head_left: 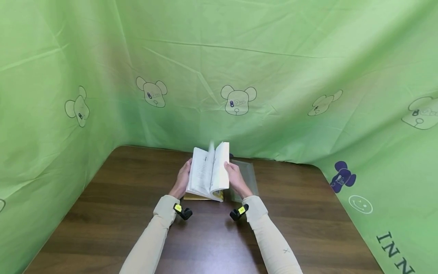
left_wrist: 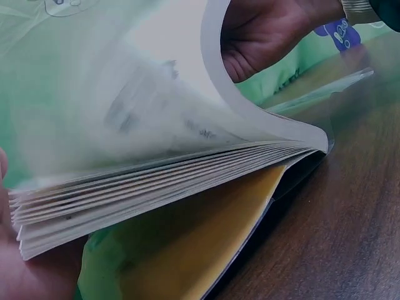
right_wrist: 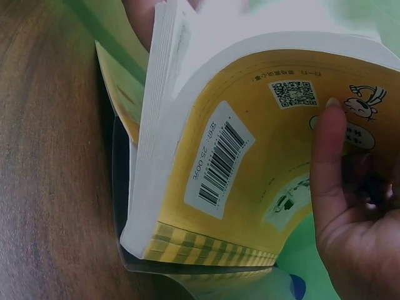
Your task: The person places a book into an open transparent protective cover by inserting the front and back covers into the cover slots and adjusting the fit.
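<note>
A thick paperback book point(head_left: 201, 171) stands open above the table, its pages fanned. My left hand point(head_left: 181, 179) grips the left half by its outer edge; the left wrist view shows part of that hand beneath the page block point(left_wrist: 125, 203). My right hand point(head_left: 236, 179) holds the right half, thumb on the page side and fingers behind. Seen in the right wrist view, a finger lies against the yellow back cover point(right_wrist: 250, 144), which carries a barcode point(right_wrist: 219, 162) and a QR code point(right_wrist: 294, 94). One blurred page point(head_left: 211, 152) rises between the halves. A yellow-orange flap point(left_wrist: 206, 231) with a dark edge hangs under the pages.
A clear plastic sheet point(head_left: 251, 177) lies on the brown wooden table point(head_left: 294, 213), to the right of the book and partly behind my right hand. Green printed curtain point(head_left: 191, 76) hangs close around the table's back and sides.
</note>
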Demonstrator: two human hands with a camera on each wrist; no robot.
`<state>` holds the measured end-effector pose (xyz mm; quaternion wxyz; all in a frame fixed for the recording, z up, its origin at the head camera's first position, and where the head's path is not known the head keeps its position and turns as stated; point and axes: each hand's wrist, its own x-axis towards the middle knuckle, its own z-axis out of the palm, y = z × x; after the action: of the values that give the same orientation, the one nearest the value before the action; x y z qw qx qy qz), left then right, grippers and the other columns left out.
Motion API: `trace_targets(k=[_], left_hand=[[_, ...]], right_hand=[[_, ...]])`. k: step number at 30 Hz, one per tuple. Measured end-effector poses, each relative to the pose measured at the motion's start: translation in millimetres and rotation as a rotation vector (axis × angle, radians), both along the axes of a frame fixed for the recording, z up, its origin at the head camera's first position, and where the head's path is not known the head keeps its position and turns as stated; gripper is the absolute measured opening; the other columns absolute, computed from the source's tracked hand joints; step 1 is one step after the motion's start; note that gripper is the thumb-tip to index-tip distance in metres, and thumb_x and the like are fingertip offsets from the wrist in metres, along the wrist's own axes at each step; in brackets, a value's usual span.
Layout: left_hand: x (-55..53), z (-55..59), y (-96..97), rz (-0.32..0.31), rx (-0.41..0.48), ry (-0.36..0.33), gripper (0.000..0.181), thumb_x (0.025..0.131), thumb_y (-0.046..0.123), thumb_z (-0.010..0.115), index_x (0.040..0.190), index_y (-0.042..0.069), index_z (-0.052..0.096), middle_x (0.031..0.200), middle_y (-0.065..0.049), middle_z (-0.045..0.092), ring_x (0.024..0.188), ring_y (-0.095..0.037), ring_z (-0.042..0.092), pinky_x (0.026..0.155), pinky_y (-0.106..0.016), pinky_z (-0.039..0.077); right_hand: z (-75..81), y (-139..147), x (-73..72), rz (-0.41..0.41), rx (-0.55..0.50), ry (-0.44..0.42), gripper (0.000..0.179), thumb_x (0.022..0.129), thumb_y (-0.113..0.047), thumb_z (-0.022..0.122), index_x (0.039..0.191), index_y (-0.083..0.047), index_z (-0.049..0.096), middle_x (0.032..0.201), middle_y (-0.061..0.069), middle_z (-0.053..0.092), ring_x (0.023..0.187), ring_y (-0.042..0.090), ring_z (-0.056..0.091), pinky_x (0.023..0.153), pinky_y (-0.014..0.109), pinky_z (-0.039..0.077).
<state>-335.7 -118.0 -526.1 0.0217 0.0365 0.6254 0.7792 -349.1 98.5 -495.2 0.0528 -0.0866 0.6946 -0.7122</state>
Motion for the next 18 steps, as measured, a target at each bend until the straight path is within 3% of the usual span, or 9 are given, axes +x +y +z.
trace_targets(k=[8, 14, 18], left_hand=[[1.5, 1.8, 1.7, 0.004, 0.021, 0.01, 0.057, 0.113, 0.034, 0.018, 0.162, 0.005, 0.023, 0.15, -0.029, 0.044, 0.114, -0.02, 0.06, 0.087, -0.025, 0.053], [2.2, 3.1, 2.5, 0.021, 0.016, 0.004, 0.056, 0.113, 0.032, 0.018, 0.161, 0.004, 0.025, 0.152, -0.028, 0.043, 0.117, -0.02, 0.057, 0.09, -0.024, 0.05], [2.6, 2.7, 3.0, 0.046, -0.009, -0.008, 0.055, 0.113, 0.03, 0.02, 0.16, 0.003, 0.026, 0.152, -0.027, 0.043, 0.116, -0.02, 0.057, 0.092, -0.024, 0.048]], right_hand=[[-0.5, -2.5, 1.5, 0.015, -0.006, -0.019, 0.05, 0.112, -0.022, 0.031, 0.133, 0.02, 0.049, 0.097, 0.017, 0.069, 0.074, 0.012, 0.068, 0.064, 0.027, 0.059], [-1.7, -3.1, 2.0, 0.011, 0.004, -0.021, 0.051, 0.112, -0.023, 0.03, 0.135, 0.019, 0.048, 0.104, 0.023, 0.069, 0.076, 0.012, 0.068, 0.066, 0.026, 0.059], [0.2, -2.8, 3.2, 0.016, -0.004, -0.04, 0.051, 0.112, -0.024, 0.03, 0.135, 0.017, 0.049, 0.102, 0.019, 0.068, 0.076, 0.013, 0.068, 0.066, 0.026, 0.059]])
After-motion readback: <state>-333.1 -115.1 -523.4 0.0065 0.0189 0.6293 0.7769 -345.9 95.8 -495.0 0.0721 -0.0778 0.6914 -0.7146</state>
